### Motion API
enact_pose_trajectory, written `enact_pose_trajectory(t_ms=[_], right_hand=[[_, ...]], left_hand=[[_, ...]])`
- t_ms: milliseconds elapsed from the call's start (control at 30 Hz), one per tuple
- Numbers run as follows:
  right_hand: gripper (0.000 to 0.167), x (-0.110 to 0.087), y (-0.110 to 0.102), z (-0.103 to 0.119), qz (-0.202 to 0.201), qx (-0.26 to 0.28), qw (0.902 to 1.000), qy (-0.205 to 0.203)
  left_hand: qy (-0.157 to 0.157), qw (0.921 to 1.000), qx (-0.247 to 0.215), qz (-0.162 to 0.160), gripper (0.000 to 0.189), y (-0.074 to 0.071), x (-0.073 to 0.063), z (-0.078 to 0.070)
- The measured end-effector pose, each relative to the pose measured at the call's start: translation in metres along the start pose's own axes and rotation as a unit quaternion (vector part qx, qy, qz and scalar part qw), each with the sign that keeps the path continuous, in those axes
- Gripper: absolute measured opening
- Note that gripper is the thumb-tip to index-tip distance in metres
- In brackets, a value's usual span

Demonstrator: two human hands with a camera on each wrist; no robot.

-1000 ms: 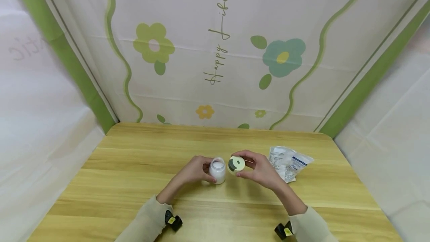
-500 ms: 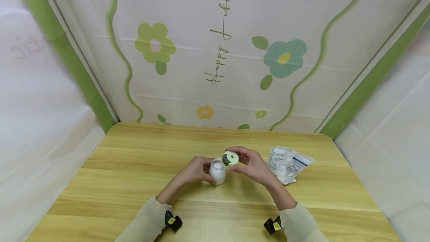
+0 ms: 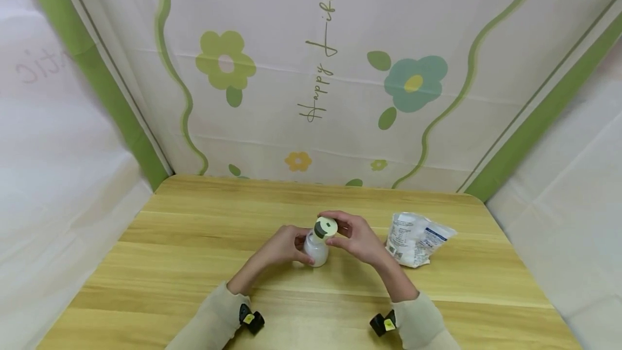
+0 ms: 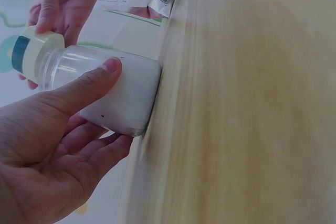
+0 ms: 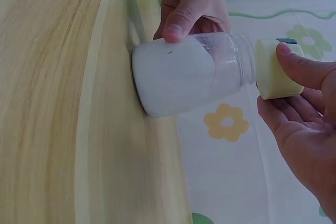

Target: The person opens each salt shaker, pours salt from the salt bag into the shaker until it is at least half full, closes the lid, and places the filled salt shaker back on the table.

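A clear jar (image 3: pixel 318 253), mostly filled with a white substance, stands upright on the wooden table. The left hand (image 3: pixel 283 244) grips its body from the left, thumb on the near side and fingers on the far side. In the right hand (image 3: pixel 358 240) a pale yellow lid (image 3: pixel 326 226) with a dark green patch is pinched between thumb and fingers. The right wrist view has this lid right at the threaded neck of the jar (image 5: pixel 184 74), roughly in line with it. Whether the two touch is hard to tell.
A crumpled white printed bag (image 3: pixel 418 239) lies on the table (image 3: pixel 194 242), right of the right hand. Behind the table hangs a white cloth (image 3: pixel 272 96) with flowers and lettering; more pale cloth walls stand on both sides.
The right hand has carried the lid leftward, from beside the jar to over its mouth. The left hand has stayed in place around the jar.
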State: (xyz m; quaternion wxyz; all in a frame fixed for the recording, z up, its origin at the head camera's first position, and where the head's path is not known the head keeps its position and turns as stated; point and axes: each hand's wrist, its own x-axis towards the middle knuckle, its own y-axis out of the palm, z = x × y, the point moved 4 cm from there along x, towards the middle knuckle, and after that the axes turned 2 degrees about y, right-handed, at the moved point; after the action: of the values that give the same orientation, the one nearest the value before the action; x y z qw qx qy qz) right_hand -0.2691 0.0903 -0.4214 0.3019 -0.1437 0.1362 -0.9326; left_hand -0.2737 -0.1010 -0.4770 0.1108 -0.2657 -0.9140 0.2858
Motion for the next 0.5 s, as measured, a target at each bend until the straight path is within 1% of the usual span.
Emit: enact_pose_trajectory(t_ms=[200, 500], right_hand=[[0.053, 0.0031, 0.0043, 0.0012, 0.008, -0.018, 0.9997, -0.011], [0.054, 0.0043, 0.0079, -0.0028, 0.016, -0.015, 0.9997, -0.008]], left_hand=[[0.004, 1.0000, 0.004, -0.002, 0.049, -0.0011, 0.0002, -0.0009], [0.005, 1.0000, -0.003, 0.000, 0.049, -0.0004, -0.0014, -0.0024]])
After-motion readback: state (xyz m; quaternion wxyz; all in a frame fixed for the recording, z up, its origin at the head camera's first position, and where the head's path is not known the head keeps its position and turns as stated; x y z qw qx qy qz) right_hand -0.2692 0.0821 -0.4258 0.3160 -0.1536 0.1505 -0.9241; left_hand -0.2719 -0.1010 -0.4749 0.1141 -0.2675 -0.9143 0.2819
